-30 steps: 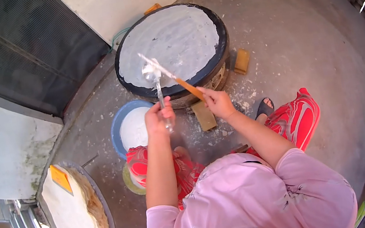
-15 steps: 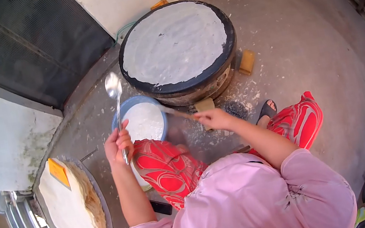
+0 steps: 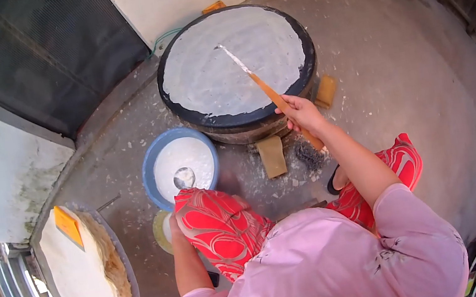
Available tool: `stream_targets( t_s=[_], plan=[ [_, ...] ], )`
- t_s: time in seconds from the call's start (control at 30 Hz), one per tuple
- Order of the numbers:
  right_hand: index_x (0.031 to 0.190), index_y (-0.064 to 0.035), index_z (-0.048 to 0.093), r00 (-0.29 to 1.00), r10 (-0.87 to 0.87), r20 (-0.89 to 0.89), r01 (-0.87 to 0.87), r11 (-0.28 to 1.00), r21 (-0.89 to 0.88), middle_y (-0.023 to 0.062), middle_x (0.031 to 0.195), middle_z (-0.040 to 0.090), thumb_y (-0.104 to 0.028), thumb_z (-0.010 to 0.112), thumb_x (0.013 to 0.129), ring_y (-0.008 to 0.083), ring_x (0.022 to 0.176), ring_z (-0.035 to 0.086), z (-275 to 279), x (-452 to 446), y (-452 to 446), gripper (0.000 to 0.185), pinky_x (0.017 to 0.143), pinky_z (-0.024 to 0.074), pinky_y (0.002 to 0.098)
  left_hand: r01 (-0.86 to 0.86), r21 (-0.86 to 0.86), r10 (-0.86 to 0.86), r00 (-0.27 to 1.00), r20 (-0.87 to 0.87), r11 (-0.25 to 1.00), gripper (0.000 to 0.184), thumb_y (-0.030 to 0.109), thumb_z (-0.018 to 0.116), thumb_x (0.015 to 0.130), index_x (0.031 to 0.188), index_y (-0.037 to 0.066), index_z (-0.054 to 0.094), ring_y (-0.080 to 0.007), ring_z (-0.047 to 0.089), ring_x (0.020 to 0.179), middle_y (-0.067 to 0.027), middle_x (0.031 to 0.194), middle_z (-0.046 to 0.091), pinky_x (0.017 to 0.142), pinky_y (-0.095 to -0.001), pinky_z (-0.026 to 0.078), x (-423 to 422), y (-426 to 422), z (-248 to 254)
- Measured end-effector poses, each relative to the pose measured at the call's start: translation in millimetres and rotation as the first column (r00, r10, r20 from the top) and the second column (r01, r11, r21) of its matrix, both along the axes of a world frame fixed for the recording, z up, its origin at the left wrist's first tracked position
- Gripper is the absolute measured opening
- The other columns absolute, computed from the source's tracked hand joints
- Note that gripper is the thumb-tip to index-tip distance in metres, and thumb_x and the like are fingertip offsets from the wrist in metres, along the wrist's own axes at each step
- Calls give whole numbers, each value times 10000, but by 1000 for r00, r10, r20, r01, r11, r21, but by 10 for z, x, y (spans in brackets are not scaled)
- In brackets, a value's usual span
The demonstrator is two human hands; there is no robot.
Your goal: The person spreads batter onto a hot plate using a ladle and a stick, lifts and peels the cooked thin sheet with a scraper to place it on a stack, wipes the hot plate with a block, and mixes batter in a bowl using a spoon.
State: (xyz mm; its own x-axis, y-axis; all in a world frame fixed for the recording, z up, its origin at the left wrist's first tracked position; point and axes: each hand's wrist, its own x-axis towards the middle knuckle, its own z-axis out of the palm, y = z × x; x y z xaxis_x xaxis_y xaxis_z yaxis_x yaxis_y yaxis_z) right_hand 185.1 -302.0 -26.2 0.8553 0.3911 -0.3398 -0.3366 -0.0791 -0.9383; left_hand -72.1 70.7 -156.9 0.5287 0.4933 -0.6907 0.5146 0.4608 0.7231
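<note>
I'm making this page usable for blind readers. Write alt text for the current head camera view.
The right hand holds a wooden-handled tool over a pale layer spread on a round black-rimmed griddle. The left hand is partly hidden beside a red-trousered knee. A spoon sits in a blue basin of white mixture; a pale layered stack lies at left.

Round griddle (image 3: 233, 119), one; batter sheet (image 3: 206, 77), one; wooden-handled spatula (image 3: 269, 90), one; metal spoon (image 3: 184, 178), one; blue basin (image 3: 149, 178), one; yellow-green bowl (image 3: 161, 233), one; flatbread stack (image 3: 79, 275), one; orange flat piece (image 3: 67, 224), one; tan blocks (image 3: 272, 157), two.
</note>
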Motion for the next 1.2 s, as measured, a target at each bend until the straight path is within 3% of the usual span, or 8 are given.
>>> stream_targets(
  t_s=[0.27,0.37,0.5,0.57,0.67,0.8,1.0,1.2],
  plan=[
    [1319,-99,337,998,-2,-68,-10,985,-174,52,899,557,-73,297,877,88,480,460,-103,690,356,444,386,381,209,38,252,-16,996,-90,967,364,349,440,870,978,7,505,-150,530,675,-95,830,557,579,-274,442,-10,-165,473],
    [1312,-125,360,999,2,-51,-16,960,-279,45,866,552,-96,290,882,87,482,444,-145,859,440,437,378,379,219,-392,174,364,915,172,903,432,407,483,848,1018,11,515,-204,529,910,-98,982,560,784,-372,420,107,227,389],
    [1286,-182,409,1000,31,4,-26,900,-436,86,853,561,-98,321,856,161,553,529,-261,1006,473,447,460,445,291,-400,83,319,825,466,913,315,324,429,884,964,46,554,-205,505,969,-68,992,562,833,-371,394,634,-3,1506],
    [1237,-220,461,830,346,439,195,557,-808,163,817,566,-93,379,799,279,692,596,-293,973,438,463,587,480,381,-313,73,213,781,588,947,375,298,434,885,1089,-8,505,-246,505,1034,-124,1095,534,850,-391,411,862,-229,1935],
    [1208,-275,494,794,372,482,367,338,-866,185,857,578,-102,405,767,334,822,580,29,741,443,481,731,456,392,-152,6,104,704,703,988,347,242,435,879,1089,-28,494,-246,536,986,-136,1084,538,811,-371,444,1182,-617,2387],
    [1148,-247,552,821,272,501,407,337,-849,189,911,605,-109,408,770,317,841,585,-10,839,433,428,741,459,381,-17,-54,51,672,739,998,321,234,429,872,1057,-13,517,-262,539,978,-131,1084,543,800,-380,447,1625,-1029,2501],
    [1091,-185,589,904,-44,424,263,841,-473,147,976,606,-201,448,797,297,908,577,-582,1088,379,327,777,450,334,140,-280,56,804,592,950,285,207,442,856,1017,-14,523,-242,551,903,-113,1007,553,748,-348,463,2006,-1224,2042],
    [1101,-120,590,882,266,389,-15,841,-541,75,828,641,-125,526,770,106,628,534,-162,696,395,337,598,425,252,164,-323,24,862,507,932,275,201,456,844,993,-17,532,-231,546,881,-108,984,555,745,-334,455,2046,-1260,1987]
  ],
)
